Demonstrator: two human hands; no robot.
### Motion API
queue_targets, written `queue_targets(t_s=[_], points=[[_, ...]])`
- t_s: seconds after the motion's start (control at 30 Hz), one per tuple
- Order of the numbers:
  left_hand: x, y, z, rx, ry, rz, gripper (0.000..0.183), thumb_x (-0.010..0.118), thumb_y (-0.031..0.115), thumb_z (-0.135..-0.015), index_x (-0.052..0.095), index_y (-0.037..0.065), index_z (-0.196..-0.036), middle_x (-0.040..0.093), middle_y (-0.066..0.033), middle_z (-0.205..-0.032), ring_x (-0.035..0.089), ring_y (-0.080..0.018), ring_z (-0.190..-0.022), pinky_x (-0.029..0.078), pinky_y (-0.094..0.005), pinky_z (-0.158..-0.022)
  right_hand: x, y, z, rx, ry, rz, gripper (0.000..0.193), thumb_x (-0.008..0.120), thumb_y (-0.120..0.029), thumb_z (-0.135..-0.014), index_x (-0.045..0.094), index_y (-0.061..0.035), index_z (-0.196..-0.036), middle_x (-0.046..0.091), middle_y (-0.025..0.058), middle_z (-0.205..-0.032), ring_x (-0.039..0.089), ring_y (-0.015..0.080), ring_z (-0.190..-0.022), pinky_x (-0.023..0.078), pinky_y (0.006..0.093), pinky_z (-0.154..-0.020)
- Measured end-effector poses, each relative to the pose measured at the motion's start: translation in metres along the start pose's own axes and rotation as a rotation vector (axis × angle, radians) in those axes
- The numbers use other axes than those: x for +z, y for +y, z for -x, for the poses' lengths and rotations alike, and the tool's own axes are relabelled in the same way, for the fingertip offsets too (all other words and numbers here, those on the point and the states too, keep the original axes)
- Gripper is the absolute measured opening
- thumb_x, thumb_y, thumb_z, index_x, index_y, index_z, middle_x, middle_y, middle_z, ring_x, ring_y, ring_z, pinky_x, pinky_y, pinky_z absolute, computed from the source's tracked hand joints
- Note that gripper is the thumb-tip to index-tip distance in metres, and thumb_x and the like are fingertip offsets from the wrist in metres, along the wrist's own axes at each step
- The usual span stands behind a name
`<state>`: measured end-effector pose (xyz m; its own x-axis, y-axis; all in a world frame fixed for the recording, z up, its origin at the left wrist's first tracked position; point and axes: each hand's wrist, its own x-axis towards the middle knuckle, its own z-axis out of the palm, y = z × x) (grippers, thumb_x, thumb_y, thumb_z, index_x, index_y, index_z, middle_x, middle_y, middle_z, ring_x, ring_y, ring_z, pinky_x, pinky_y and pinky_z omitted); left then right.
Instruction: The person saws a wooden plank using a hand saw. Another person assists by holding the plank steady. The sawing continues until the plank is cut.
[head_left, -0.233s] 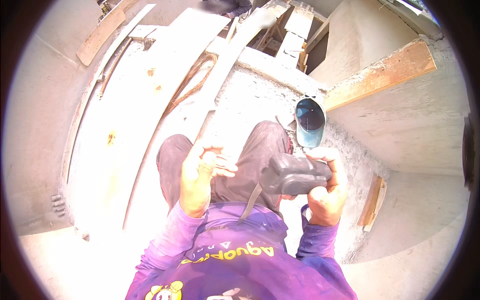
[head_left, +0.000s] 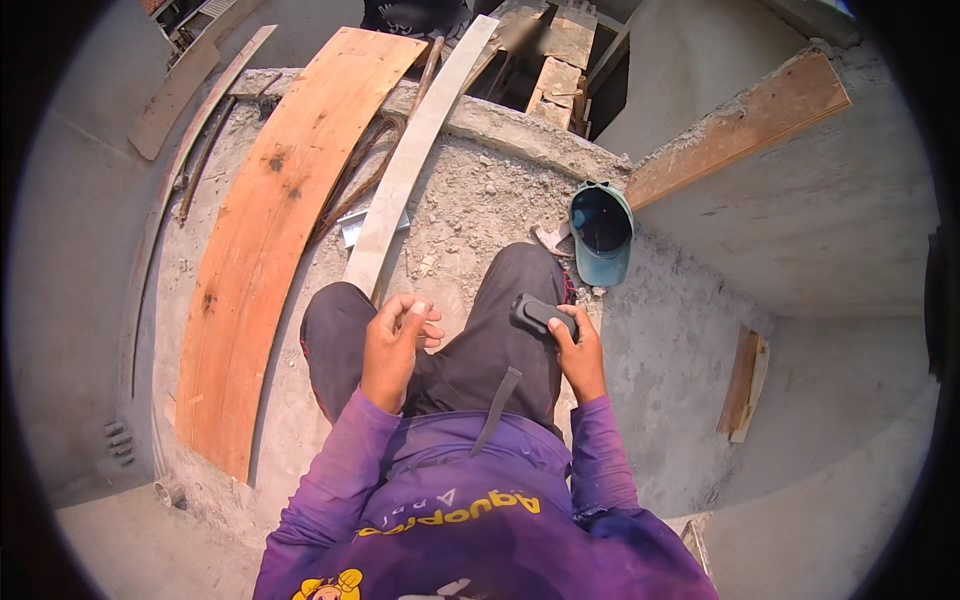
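Over my right thigh, my right hand (head_left: 581,357) grips a small black device (head_left: 533,313) with rounded edges, thumb on the near side and fingers partly hidden behind it. What kind of device it is, I cannot make out. My left hand (head_left: 395,348) hovers above my left thigh, fingers loosely bent and apart, with nothing visible in it. A dark strap (head_left: 497,410) hangs from my waist between the hands. Just beyond my right knee lies a teal cap (head_left: 602,265), its dark inside facing up.
Left of my legs lies a wide orange-brown board (head_left: 250,245), with a narrow grey plank (head_left: 425,145) beside it and brown rods (head_left: 370,170) between. Another board (head_left: 745,130) projects along the right wall. Wooden pieces (head_left: 742,385) rest lower right. Rubble covers the rough concrete floor (head_left: 480,205).
My right hand has lowered the black device away from the camera, toward my thigh. My left hand stays nearly where it was. The picture has gone from overbright to normal.
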<state>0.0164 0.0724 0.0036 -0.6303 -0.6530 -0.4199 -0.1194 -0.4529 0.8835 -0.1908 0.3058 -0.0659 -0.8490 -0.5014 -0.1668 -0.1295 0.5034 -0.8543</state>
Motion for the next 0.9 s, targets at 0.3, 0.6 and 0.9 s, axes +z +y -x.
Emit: queue_targets(t_s=[0.3,0.6,0.9], points=[[0.024,-0.047,-0.020,0.332,-0.281,-0.679,0.041,0.074,0.027,-0.102,0.068,0.001,-0.133,0.075,-0.0173,-0.120,0.075,-0.0279,-0.105,0.058,-0.0400,-0.094,-0.006,-0.089,-0.007,-0.457,-0.178,0.547,0.064,0.091,-0.032,-0.084,0.066,-0.0089,-0.138,0.064,0.0170,-0.126,0.060,0.0395,-0.124,0.051,0.0455,-0.104],[-0.119,-0.078,0.016,0.330,0.124,-1.206,0.053,0.078,0.023,-0.098,0.063,0.005,-0.145,0.063,-0.0190,-0.147,0.055,-0.0385,-0.142,0.039,-0.0519,-0.121,-0.015,-0.198,0.027,-0.593,0.503,0.006,0.062,0.080,-0.031,-0.098,0.059,-0.0034,-0.150,0.062,0.0206,-0.138,0.065,0.0421,-0.117,0.052,0.0508,-0.104],[-0.192,-0.085,0.020,0.028,0.350,-1.312,0.091,0.079,0.037,-0.097,0.033,0.012,-0.171,0.019,-0.0206,-0.180,0.017,-0.0409,-0.167,0.023,-0.0646,-0.130,0.102,-0.068,0.019,-0.534,0.086,0.721,0.068,0.076,-0.022,-0.098,0.051,-0.0100,-0.160,0.059,0.0206,-0.137,0.058,0.0400,-0.128,0.044,0.0518,-0.112]])
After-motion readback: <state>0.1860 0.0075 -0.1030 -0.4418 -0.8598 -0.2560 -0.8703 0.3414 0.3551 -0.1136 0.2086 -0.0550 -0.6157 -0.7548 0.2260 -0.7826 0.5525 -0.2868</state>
